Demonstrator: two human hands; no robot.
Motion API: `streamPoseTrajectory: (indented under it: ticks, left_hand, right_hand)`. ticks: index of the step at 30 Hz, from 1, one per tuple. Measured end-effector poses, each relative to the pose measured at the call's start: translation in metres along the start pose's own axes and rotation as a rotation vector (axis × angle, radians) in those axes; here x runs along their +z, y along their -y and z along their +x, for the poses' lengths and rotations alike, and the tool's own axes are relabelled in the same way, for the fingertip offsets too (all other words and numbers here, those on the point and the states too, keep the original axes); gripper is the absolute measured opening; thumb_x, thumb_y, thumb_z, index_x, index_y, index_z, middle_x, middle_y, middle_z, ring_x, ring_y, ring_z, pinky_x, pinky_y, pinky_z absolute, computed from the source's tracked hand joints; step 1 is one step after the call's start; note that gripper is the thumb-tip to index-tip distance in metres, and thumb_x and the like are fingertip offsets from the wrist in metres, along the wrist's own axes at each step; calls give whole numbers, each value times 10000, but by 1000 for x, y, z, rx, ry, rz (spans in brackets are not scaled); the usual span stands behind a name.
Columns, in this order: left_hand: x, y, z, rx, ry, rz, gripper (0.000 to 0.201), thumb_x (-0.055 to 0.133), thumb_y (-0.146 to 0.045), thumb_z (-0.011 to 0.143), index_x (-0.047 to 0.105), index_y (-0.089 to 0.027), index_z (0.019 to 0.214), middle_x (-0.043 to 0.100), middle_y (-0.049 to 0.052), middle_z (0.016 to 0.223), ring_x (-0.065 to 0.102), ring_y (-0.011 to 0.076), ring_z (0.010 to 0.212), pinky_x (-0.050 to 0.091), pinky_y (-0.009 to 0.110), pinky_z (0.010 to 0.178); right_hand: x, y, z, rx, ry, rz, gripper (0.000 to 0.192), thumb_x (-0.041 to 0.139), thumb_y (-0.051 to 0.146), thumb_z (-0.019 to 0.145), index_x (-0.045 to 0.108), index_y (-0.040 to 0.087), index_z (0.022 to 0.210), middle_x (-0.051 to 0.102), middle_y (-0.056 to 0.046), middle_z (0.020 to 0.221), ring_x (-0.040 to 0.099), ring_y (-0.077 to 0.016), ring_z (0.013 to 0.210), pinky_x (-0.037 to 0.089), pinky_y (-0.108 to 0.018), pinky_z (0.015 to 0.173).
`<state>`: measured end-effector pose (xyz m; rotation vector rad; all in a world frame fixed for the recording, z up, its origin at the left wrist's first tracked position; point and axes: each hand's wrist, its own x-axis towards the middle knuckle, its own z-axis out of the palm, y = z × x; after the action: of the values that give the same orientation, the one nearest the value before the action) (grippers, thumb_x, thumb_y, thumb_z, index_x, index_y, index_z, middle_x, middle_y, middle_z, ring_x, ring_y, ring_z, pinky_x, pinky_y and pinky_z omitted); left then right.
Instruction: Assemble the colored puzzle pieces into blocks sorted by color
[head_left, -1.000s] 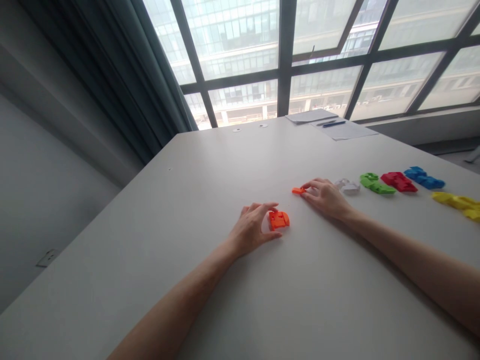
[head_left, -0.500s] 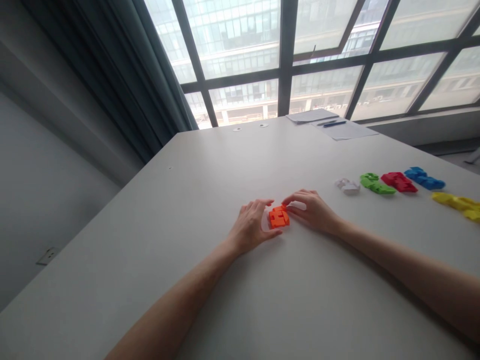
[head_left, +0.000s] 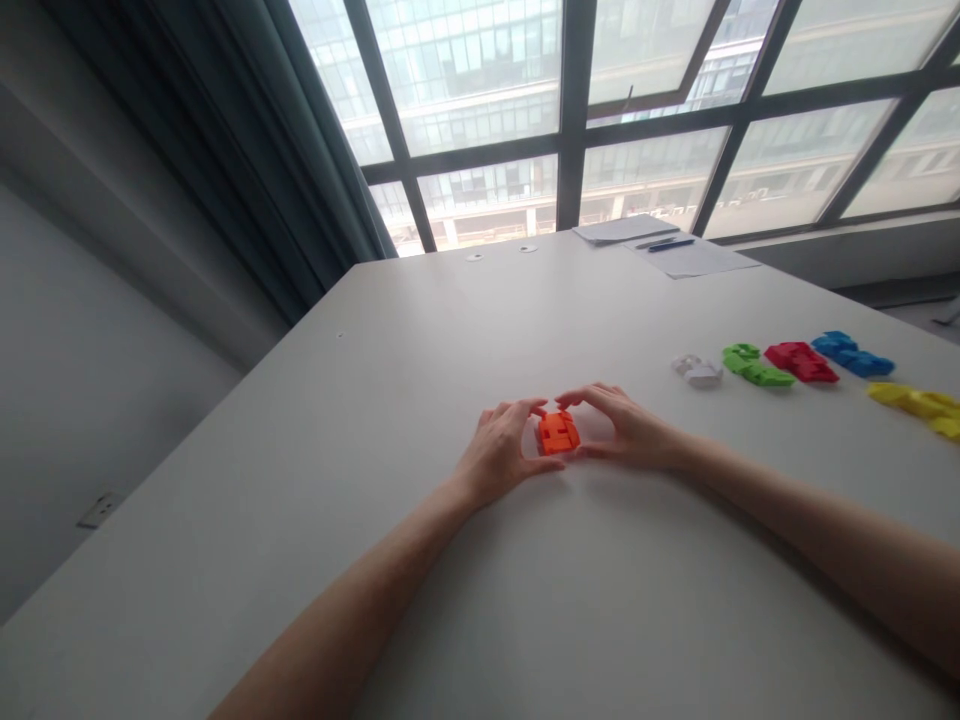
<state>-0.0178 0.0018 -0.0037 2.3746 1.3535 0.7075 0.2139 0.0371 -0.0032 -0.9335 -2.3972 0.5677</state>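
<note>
A small orange plastic block [head_left: 558, 433], made of joined pieces, lies on the white table [head_left: 480, 600] near its middle. My left hand [head_left: 501, 455] curls around the block's left side, thumb and forefinger touching it. From the right, my right hand [head_left: 628, 428] closes in on the same block, its fingertips on the top and right edge. Both hands pinch the block between them where it rests on the table.
To the right lies a row of plastic pieces: white [head_left: 698, 371], green [head_left: 754, 367], red [head_left: 799, 362], blue [head_left: 851, 353] and yellow [head_left: 919, 406]. Papers [head_left: 686, 255] with a blue pen [head_left: 670, 245] lie at the far edge by the window. A curtain [head_left: 247, 170] hangs at left.
My right hand carried a small orange piece leftward from near the white piece to the orange block held by my left hand. Now both hands press on the joined block.
</note>
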Motion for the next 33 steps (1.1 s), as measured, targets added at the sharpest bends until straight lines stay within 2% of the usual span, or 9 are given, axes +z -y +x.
streamPoseTrajectory:
  ticks: [16, 27, 30, 33]
  left_hand:
    - [1, 3, -1, 1, -13, 4, 715, 815, -415, 688, 461, -258, 1289, 639, 48, 1181, 537, 259, 1130, 373, 422, 996]
    - [0, -1, 0, -12, -6, 14, 699, 808, -419, 696, 467, -252, 1283, 640, 55, 1181, 534, 268, 1142, 371, 423, 992]
    - [-1, -1, 0, -2, -5, 8, 700, 800, -418, 706, 460, -238, 1291, 638, 66, 1188, 538, 266, 1144, 365, 430, 999]
    - [-1, -1, -1, 2, -19, 8, 640, 748, -428, 762, 459, -216, 1292, 631, 78, 1198, 536, 262, 1149, 364, 437, 1011]
  right_hand:
    - [1, 3, 1, -16, -6, -20, 422, 641, 376, 800, 555, 235, 1188, 666, -93, 1167, 598, -266, 1096, 391, -458, 979]
    - [0, 2, -1, -34, -11, 16, 463, 663, 358, 782, 552, 249, 1218, 650, -88, 1198, 579, -269, 1123, 390, -469, 1000]
    - [-1, -2, 0, 0, -77, 120, 402, 612, 350, 830, 549, 241, 1212, 654, -83, 1178, 592, -246, 1105, 417, -449, 990]
    - [-2, -11, 2, 122, -228, 267, 337, 558, 369, 868, 564, 223, 1172, 673, -83, 1095, 626, -225, 1022, 492, -411, 892]
